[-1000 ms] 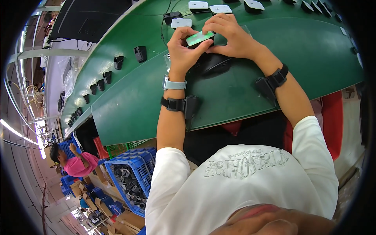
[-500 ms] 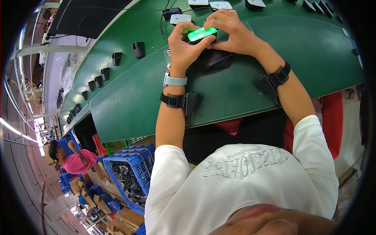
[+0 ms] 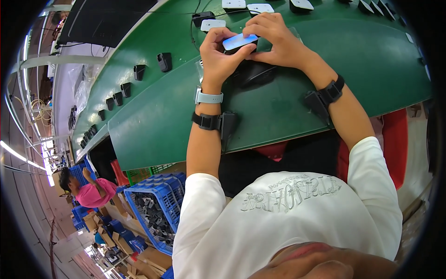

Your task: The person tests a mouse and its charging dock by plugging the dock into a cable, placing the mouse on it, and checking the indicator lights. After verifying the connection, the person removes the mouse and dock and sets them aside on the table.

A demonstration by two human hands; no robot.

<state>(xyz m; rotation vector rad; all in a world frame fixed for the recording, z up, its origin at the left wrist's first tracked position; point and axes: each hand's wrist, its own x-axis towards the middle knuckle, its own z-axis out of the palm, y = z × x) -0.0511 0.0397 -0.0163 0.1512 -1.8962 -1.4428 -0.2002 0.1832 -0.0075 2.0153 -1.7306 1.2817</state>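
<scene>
Between my hands, above the green bench, is a small black device with a lit top panel (image 3: 236, 43) that glows blue and white. My left hand (image 3: 217, 55) is closed around its left end, thumb along the near side. With bent fingers, my right hand (image 3: 276, 39) touches the panel's right end from above, its thumb at the near right corner. Below the hands a dark, rounded black object (image 3: 255, 74) lies on the bench, partly hidden. Just beyond my left hand sits a similar device with a white top (image 3: 213, 24).
More white-topped devices (image 3: 261, 8) stand along the far side of the green bench (image 3: 153, 135). Several black housings (image 3: 164, 61) form a line at the left. A thin black cable (image 3: 191, 32) runs beyond my hands. Lower left are a blue crate (image 3: 153, 209) of dark parts and a person in pink (image 3: 95, 192).
The device's lit panel has turned from green to blue and white. My hands keep nearly the same hold and place.
</scene>
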